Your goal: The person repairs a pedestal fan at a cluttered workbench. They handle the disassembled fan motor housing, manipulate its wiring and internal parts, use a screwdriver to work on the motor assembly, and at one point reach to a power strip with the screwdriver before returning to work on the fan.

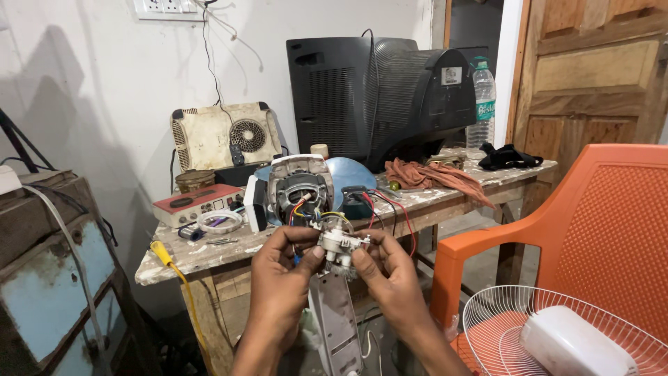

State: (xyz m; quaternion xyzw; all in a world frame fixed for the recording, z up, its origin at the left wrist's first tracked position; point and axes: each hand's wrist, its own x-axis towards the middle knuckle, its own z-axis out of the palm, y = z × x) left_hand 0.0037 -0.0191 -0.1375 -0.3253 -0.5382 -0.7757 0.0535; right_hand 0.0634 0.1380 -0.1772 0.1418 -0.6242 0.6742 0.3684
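White plastic makes up the small switch block, a knobbly part with red, yellow and blue wires running from its top back to the open fan motor on the workbench. It sits in front of the bench edge, above a long pale housing piece that hangs below it. The left hand pinches the block's left side with thumb and fingers; the right hand closes on its right side. What seems to be a cluster of buttons faces up, though blur hides detail. On the orange chair a wire fan guard lies like a basket, holding a white rounded cover. A clear bottle stands beside the black television.
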